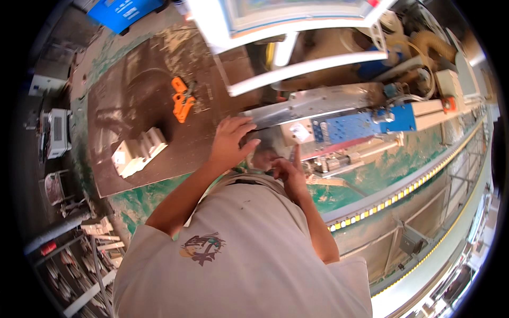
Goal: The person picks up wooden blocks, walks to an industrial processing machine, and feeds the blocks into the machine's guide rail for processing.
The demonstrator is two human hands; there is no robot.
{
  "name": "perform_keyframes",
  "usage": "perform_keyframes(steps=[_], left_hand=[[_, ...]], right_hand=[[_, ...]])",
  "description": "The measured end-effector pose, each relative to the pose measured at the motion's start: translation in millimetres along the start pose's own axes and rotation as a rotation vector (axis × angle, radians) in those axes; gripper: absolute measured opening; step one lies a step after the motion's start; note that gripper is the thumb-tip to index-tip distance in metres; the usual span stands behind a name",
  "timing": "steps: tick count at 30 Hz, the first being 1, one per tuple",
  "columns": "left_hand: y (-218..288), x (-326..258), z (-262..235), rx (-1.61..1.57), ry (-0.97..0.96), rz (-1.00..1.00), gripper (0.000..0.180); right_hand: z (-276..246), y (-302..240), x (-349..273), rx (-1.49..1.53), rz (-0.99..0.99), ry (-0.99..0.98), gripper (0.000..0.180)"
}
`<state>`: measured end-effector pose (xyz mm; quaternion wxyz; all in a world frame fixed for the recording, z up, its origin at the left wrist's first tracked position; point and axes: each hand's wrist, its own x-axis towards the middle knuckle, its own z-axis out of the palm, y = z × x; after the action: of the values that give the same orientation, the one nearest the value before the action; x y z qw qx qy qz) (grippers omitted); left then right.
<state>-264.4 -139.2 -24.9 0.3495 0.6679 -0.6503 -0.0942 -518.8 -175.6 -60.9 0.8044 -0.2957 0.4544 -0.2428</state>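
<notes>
My left hand point(230, 142) is at the left end of the machine's metal guide point(307, 105), its fingers apart and nothing visible in them. My right hand point(291, 174) sits lower, close to my body, with the index finger stretched out and the other fingers partly bent. That fingertip reaches toward a pale wooden block point(297, 132) with a white label, lying against the guide. A blue plate point(347, 129) adjoins the block on the right. Between my hands the machine surface point(265, 157) is blurred.
On the brown table point(116, 100) at left lie a stack of notched wooden pieces point(139, 152) and an orange tool point(183, 99). A white-framed panel point(297, 32) stands over the far side. A rail with yellow and white marks point(382, 204) runs along the right.
</notes>
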Motion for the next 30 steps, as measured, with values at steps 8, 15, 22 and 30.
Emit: perform_keyframes(steps=[8, 15, 22, 30], left_hand=[[-82.2, -105.2, -244.3, 0.393, 0.254, -0.461, 0.059], [-128.1, -172.3, -326.6, 0.293, -0.145, -0.704, 0.108], [-146.1, -163.5, -324.3, 0.267, -0.225, -0.559, 0.108], [-84.8, -108.2, -211.5, -0.067, -0.065, -0.41, 0.084]], right_hand=[[3.2, 34.8, 17.9, -0.29, -0.156, -0.009, 0.034], [14.5, 46.5, 26.7, -0.021, -0.172, 0.095, 0.104], [-2.0, 69.4, 37.0, -0.23, -0.192, 0.093, 0.07], [30.6, 39.7, 29.0, 0.064, -0.205, 0.154, 0.104]])
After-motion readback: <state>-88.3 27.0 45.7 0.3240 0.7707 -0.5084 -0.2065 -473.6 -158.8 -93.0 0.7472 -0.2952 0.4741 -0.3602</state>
